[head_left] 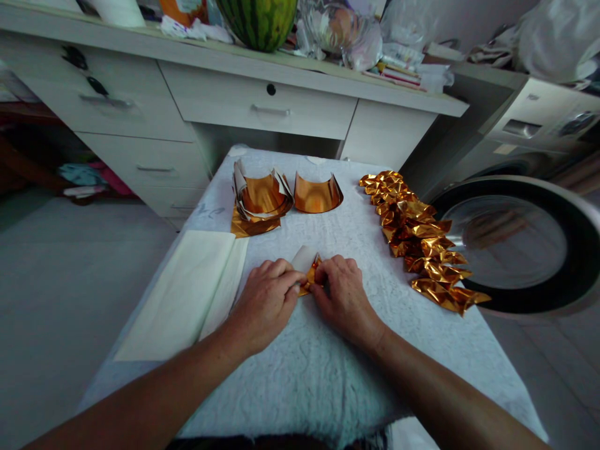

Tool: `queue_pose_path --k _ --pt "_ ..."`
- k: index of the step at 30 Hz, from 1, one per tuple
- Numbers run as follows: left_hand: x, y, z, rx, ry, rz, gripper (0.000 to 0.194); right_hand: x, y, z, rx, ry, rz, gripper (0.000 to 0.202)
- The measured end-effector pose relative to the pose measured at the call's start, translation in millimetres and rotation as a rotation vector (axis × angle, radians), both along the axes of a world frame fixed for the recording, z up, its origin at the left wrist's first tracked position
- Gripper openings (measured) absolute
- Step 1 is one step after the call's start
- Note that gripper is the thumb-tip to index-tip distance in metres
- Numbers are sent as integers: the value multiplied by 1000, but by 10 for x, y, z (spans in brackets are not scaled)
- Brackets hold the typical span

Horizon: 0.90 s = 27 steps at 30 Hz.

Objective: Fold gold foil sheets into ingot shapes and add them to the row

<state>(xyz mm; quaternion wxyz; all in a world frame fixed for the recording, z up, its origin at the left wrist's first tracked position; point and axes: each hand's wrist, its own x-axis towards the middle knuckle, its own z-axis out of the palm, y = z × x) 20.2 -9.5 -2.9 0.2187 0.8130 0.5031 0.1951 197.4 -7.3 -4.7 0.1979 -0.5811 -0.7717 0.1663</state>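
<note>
Foil (310,275), small, gold and crinkled, sits on the cloth-covered, pale-blue bench (356,369), pinched by my left hand (269,300) and right hand (344,297), likely so it can't spring open. Beyond the foil stand curved, shiny gold sheets (317,199), probably for easy reach; flat white paper (182,294) lies left of it; twisted gold pieces (415,240) line up right of it, seemingly out of my way.

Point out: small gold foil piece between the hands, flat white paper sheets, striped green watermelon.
Small gold foil piece (312,272): head view, its uncovered middle.
Flat white paper sheets (185,294): head view, middle of the larger area.
Striped green watermelon (260,22): head view, middle of visible rind.
</note>
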Motion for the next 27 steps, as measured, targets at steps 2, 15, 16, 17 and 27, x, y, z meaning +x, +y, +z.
queue_pose_path --k 2,15,16,17,27 --pt "2 4 -7 2 8 1 21 -1 -4 0 13 -14 7 1" --pt "-4 29 -12 -17 17 -6 23 -64 -26 -9 30 -52 -49 17" --pt "-5 31 -12 -17 15 -6 23 -65 -24 -15 31 -45 -53 17" --pt "-7 33 -14 -18 14 -5 23 -65 -22 -21 33 -38 -55 17" --pt "-1 30 -23 -23 19 10 26 24 -1 -2 8 -30 -32 38"
